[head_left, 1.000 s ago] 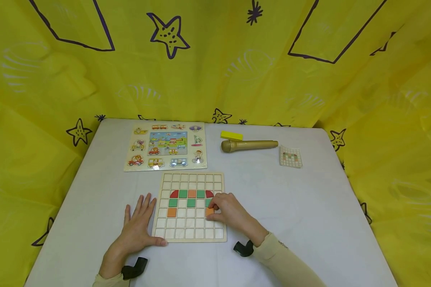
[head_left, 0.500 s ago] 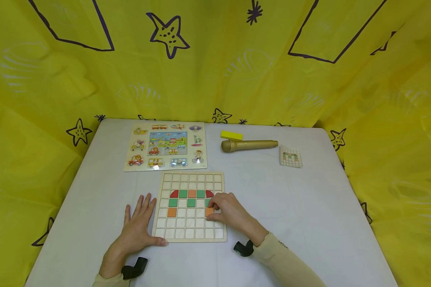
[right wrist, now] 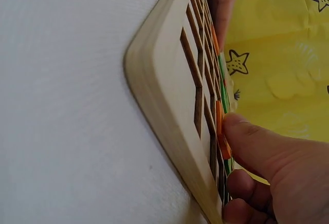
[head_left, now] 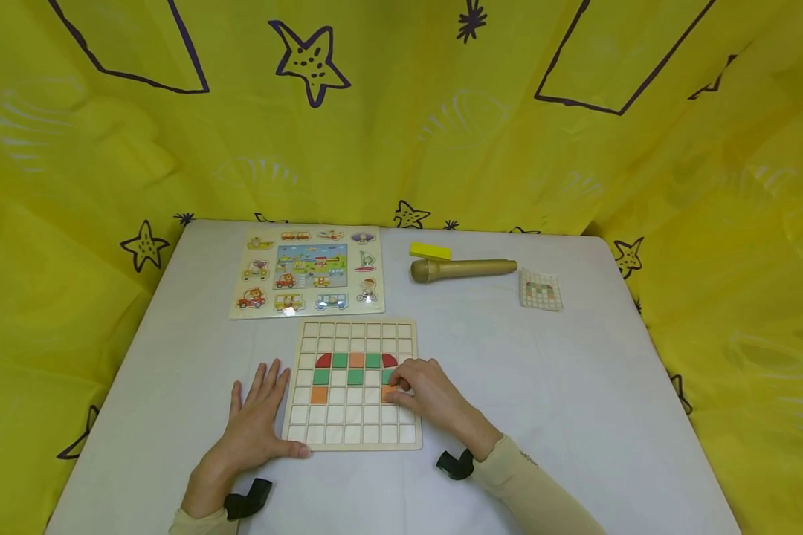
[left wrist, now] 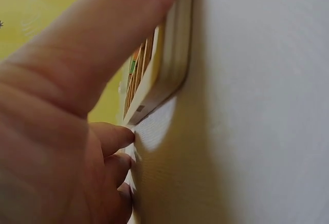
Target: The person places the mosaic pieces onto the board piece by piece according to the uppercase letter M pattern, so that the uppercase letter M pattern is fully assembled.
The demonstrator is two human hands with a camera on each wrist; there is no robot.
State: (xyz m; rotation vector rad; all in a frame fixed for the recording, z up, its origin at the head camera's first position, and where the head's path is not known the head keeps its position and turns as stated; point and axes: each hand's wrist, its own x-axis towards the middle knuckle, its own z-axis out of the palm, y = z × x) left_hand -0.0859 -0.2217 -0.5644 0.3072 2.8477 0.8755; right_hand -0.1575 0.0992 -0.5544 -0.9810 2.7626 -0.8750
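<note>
A wooden grid board point(head_left: 353, 438) lies on the white table, with red quarter-round, green and orange tiles in its cells. My right hand point(head_left: 435, 394) is over the board's right side, thumb and curled fingers at an orange square tile point(head_left: 385, 394). The right wrist view has the thumb tip against this orange tile point(right wrist: 219, 117), with the other fingers bent beside it. A green tile point(head_left: 385, 377) just beyond is partly hidden by the fingers. My left hand point(head_left: 254, 423) lies spread by the board's left edge, its thumb touching the near left corner point(left wrist: 177, 54).
A picture puzzle board point(head_left: 241, 256) with vehicle pieces lies at the back left. Behind the grid board are a yellow block point(head_left: 431, 251) and a gold microphone point(head_left: 465, 270). A small pattern card point(head_left: 540, 303) sits at the back right. Yellow curtains point(head_left: 401, 148) surround the table.
My right thumb has shifted from the orange tile's near edge up onto the tile, closer to the fingertips. The left hand stays where it was.
</note>
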